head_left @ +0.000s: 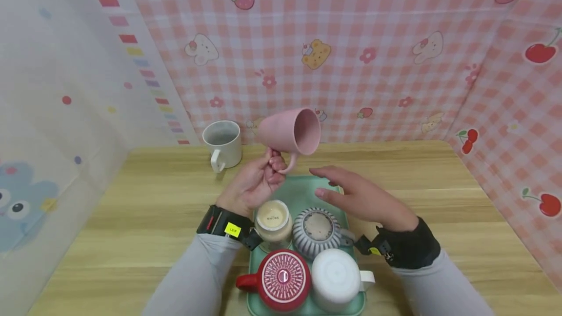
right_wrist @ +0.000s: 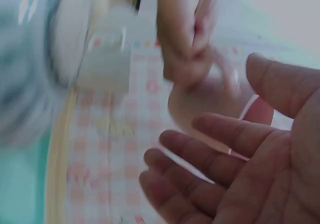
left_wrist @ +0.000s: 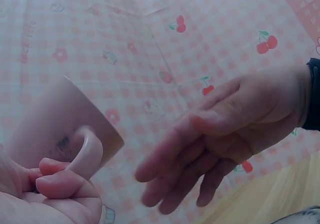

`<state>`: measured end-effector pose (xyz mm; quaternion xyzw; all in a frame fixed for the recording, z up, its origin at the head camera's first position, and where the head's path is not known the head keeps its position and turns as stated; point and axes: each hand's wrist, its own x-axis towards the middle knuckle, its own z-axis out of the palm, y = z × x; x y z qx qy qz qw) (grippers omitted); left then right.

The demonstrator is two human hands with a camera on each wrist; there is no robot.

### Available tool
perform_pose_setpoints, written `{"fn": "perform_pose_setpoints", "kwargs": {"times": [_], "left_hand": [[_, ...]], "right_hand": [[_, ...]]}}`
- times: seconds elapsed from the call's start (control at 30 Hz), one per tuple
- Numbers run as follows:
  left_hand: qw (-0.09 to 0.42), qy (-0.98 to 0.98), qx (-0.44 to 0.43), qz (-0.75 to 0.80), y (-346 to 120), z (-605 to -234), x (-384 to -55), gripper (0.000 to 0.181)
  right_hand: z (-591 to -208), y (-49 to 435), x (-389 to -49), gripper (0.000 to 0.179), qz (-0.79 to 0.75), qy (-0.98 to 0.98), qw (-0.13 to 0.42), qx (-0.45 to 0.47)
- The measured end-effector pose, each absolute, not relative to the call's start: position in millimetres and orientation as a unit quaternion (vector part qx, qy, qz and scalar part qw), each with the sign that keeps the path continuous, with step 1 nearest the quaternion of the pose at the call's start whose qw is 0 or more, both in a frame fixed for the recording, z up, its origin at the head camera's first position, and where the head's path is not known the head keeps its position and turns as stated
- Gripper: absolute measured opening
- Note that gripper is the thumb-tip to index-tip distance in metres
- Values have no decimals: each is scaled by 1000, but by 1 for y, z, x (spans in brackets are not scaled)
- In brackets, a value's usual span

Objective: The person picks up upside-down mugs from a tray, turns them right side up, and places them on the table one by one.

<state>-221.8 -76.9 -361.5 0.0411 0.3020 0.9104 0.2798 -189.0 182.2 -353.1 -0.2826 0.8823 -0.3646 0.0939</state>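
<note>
A pink mug (head_left: 281,131) is tipped on its side in the air, its mouth facing right. My left hand (head_left: 256,184) grips it by the handle (left_wrist: 89,154), fingers curled round. To the right of the mug, apart from it, my right hand (head_left: 360,196) hovers with fingers extended, holding nothing. Below the hands, a green tray (head_left: 303,189) bears upside-down cups: a cream one (head_left: 273,218), a grey-striped one (head_left: 318,230), a red one (head_left: 285,279) and a white one (head_left: 335,277).
An upright white mug (head_left: 226,145) stands on the wooden table (head_left: 153,218) at the back left, its handle toward me. A pink checked cloth (head_left: 281,38) hangs behind, and a pale cloth (head_left: 66,62) covers the left side.
</note>
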Motion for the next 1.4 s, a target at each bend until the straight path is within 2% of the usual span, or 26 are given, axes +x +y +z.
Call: {"fn": "perform_pose_setpoints", "kwargs": {"times": [0.27,0.47,0.77,0.9,1.1,1.3,1.4], "left_hand": [[294,320,46,899,-59,-359,-218,32],[302,362,46,881,-45,-357,-215,30],[267,495,24,827,-36,-351,-212,27],[256,538,23,803,-35,-351,-210,29],[249,581,25,775,-30,-354,-208,31],[245,605,21,757,-27,-353,-208,38],[245,611,16,753,-26,-352,-209,35]], "right_hand": [[-356,166,-184,46,-496,803,120,-308],[-360,168,-186,41,-550,797,79,-235],[-357,171,-186,33,-566,811,48,-139],[-357,171,-189,32,-592,795,48,-127],[-358,172,-192,29,-666,732,64,-129],[-359,173,-195,14,-745,646,114,-116],[-360,172,-196,16,-783,598,137,-106]]}}
